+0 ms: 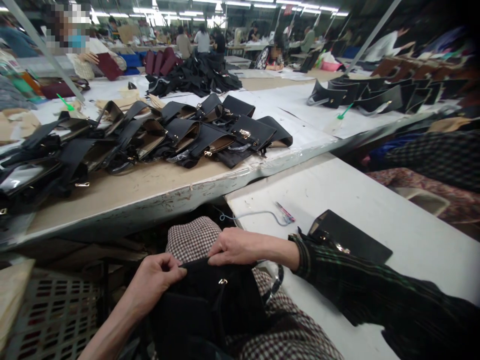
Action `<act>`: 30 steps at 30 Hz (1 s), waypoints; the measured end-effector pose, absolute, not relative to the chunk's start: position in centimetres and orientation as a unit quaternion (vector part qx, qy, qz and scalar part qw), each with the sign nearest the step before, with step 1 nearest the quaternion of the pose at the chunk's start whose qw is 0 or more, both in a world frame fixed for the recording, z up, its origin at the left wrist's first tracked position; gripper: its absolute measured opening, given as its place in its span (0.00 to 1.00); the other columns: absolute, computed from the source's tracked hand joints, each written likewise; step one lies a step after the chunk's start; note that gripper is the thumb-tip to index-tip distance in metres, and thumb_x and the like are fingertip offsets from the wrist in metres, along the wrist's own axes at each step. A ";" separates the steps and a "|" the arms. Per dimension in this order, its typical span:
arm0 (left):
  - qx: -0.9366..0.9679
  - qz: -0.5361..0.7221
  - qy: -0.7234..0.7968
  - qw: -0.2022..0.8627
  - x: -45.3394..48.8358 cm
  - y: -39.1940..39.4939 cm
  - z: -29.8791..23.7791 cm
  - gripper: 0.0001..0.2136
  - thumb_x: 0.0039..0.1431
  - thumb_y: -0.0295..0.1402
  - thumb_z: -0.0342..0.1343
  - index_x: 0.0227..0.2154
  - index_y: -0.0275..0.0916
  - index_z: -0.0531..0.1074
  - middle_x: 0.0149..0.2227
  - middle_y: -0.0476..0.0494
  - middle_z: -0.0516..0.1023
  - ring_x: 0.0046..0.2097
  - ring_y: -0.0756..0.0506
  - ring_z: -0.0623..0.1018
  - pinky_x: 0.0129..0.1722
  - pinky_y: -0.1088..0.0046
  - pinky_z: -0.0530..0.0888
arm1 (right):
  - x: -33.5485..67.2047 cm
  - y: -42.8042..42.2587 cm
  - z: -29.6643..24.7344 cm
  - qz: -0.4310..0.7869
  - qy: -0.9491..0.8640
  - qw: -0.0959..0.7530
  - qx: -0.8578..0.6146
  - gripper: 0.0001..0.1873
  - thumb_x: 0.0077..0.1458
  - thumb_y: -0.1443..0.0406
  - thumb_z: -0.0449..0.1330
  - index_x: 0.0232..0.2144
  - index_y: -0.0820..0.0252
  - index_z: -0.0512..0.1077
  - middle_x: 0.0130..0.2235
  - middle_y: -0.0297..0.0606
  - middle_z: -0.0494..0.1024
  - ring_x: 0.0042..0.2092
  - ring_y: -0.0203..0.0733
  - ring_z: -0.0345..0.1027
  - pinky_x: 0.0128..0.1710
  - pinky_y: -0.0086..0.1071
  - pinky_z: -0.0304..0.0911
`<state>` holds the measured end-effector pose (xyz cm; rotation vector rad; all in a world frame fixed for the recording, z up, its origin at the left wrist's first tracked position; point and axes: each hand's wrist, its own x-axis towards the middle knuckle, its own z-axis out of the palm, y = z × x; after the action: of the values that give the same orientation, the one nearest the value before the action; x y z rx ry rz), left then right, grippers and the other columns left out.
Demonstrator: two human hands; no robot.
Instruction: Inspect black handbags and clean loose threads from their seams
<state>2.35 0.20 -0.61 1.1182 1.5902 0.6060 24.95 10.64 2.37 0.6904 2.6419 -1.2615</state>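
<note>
**Both hands clamped on the black bag in the lap**

Starting far left, at eight o'clock in the view, a slatted plastic crate [56,310] sits low beside the person's knee. Above it, at ten o'clock, a long worktop [150,185] carries a row of black handbags [210,132], flaps up and gold fittings showing, each overlapping the next.

Now the action, at six o'clock. The left hand [157,280] is closed, thumb and fingers pinching the top edge of the black bag [210,310]. The bag rests on the checked trousers [193,235], right in the person's lap. A small gold clasp [222,281] shows on its front, just below the rim.

At the bag's one o'clock, the right hand [234,246] curls over that same top edge, fingers folded down and gripping it. The two hands are near each other but not touching.

Moving right, to four o'clock, a white worktop [375,200] runs behind the dark striped sleeve [356,290]. On it lie a thin grey cord [255,214], a pen [285,211] and a flat black panel [348,237] with metal fittings at its near corner. Far off at two o'clock, a far row of bags [375,92] lines up, well apart from the hands.
</note>
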 end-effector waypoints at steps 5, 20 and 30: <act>0.487 0.253 0.659 0.514 2.5 0.5 -0.7 0.15 0.47 0.39 0.63 0.17 0.37 0.65 0.19 0.56 0.62 0.23 0.53 0.60 0.25 0.77 0.56 | 21.5 10.6 1.1 -0.399 0.903 0.082 0.137 0.12 0.57 0.66 0.53 0.22 0.61 0.68 0.19 0.27 0.60 0.23 0.31 0.53 0.25 0.28 0.47; 0.564 0.225 0.664 0.437 3.2 4.9 -0.1 0.16 0.42 0.36 0.65 0.15 0.39 0.61 0.16 0.57 0.61 0.23 0.52 0.59 0.23 0.76 0.53 | 22.6 11.3 2.5 -0.290 0.919 0.067 0.257 0.11 0.53 0.67 0.52 0.30 0.65 0.75 0.27 0.39 0.75 0.25 0.34 0.60 0.25 0.28 0.50; 0.499 0.236 0.634 0.542 3.3 3.6 -0.4 0.11 0.48 0.37 0.64 0.29 0.37 0.70 0.26 0.52 0.73 0.29 0.50 0.70 0.29 0.76 0.65 | 24.8 12.6 0.9 -0.424 0.887 0.047 0.176 0.11 0.57 0.66 0.53 0.27 0.64 0.72 0.22 0.30 0.65 0.24 0.32 0.57 0.25 0.26 0.51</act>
<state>3.35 3.58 -0.38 1.1865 1.5052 0.5612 24.78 12.59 0.86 0.5371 2.7065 -1.2945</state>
